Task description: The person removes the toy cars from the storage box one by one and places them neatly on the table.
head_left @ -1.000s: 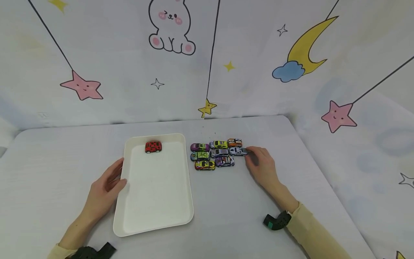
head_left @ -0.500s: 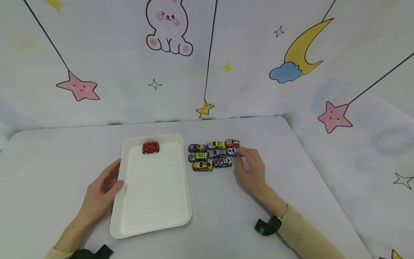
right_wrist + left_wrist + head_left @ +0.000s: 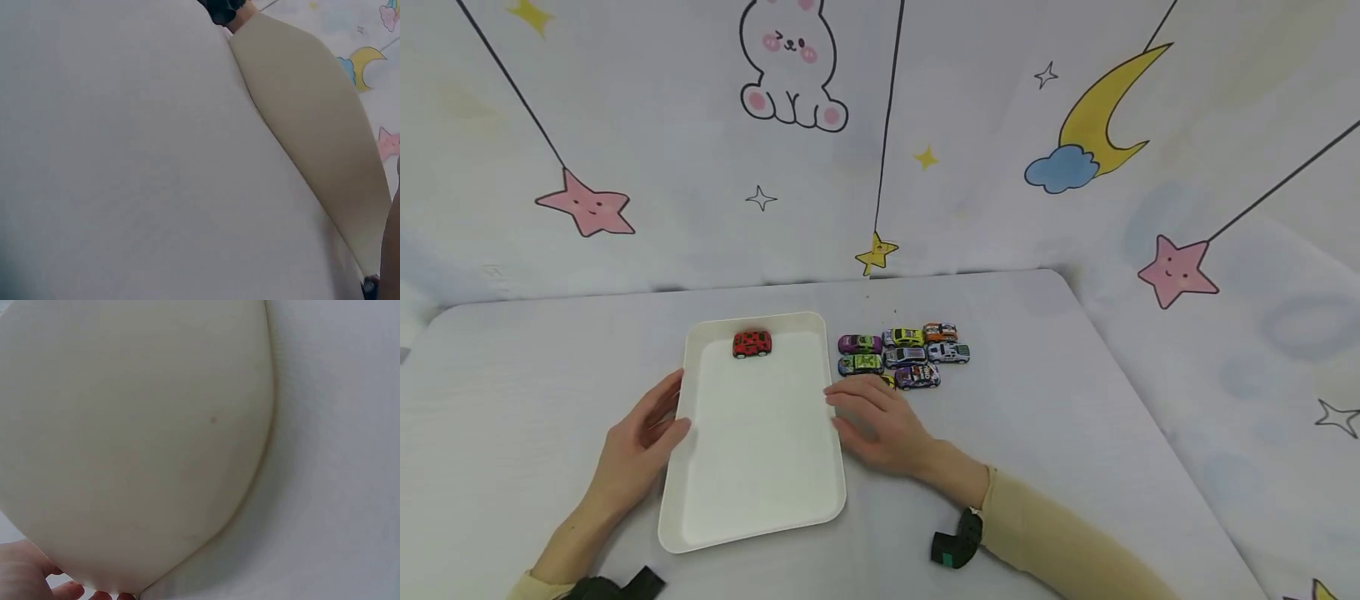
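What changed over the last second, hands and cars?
The right hand left the silver car at the right end of the cluster and swept left along the near side, now lying by the tray's right rim and covering most of the yellow car; whether it grips that car is unclear. The left hand stayed on the tray, the red car inside it unmoved, and the other cars kept their places.

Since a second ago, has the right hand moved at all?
Yes. The right hand has slid left, from beside the silver car to the right edge of the white tray.
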### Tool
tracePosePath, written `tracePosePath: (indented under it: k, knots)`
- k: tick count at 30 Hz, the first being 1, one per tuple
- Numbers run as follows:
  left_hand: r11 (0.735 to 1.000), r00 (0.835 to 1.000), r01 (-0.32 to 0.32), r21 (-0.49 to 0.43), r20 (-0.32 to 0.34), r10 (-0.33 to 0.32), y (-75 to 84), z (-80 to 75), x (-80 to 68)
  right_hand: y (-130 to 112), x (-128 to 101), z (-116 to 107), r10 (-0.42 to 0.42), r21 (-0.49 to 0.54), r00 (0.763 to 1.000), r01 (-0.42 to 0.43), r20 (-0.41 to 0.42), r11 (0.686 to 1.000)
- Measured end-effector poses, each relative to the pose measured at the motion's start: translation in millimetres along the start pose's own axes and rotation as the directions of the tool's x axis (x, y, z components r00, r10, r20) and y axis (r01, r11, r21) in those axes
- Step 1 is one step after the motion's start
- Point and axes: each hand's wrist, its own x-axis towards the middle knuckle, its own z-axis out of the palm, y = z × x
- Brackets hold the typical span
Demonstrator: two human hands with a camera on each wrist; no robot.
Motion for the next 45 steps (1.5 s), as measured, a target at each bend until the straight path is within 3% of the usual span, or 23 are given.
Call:
tracePosePath:
  k: [4, 8, 10, 16, 20, 23, 29, 34, 45]
  knots:
    - [1.000, 1.000, 0.014, 0.003, 0.002, -0.014, 0.3, -0.4, -1.1, 0, 17, 14, 0.074, 0.091, 0.993, -0.082, 0.094, 0.992]
    - [1.000, 1.000, 0.015, -0.001, -0.003, -0.015, 1.8, -0.9, -0.4, 4, 34, 21, 0.184, 0.050, 0.960, -0.198, 0.210, 0.979]
    - [1.000, 1.000, 0.013, -0.010, -0.004, -0.013, 2.4, -1.0, 0.2, 6, 44, 22, 0.261, -0.004, 0.923, -0.271, 0.284, 0.963]
    - [1.000, 1.000, 0.009, -0.002, -0.006, -0.009, 3.1, -2.0, 1.2, 15, 75, 29, 0.462, -0.192, 0.760, -0.423, 0.457, 0.886]
    - [1.000, 1.000, 0.015, 0.008, -0.008, -0.015, 2.8, -1.7, 1.2, 19, 89, 38, 0.522, -0.247, 0.695, -0.463, 0.494, 0.851]
    - [1.000, 1.000, 0.024, 0.009, -0.003, -0.024, 2.2, -0.7, 0.6, 21, 96, 48, 0.542, -0.276, 0.665, -0.470, 0.513, 0.838]
    - [0.999, 1.000, 0.032, 0.015, -0.001, -0.032, 2.3, -0.4, 1.1, 23, 102, 62, 0.565, -0.386, 0.641, -0.414, 0.520, 0.825]
    - [0.999, 1.000, 0.027, 0.019, -0.008, -0.027, 2.7, -2.4, 1.5, 24, 105, 66, 0.547, -0.429, 0.636, -0.349, 0.545, 0.833]
    - [0.999, 0.999, 0.039, 0.007, -0.003, -0.039, 2.3, -2.4, 1.3, 33, 108, 69, 0.452, -0.406, 0.684, -0.242, 0.573, 0.881]
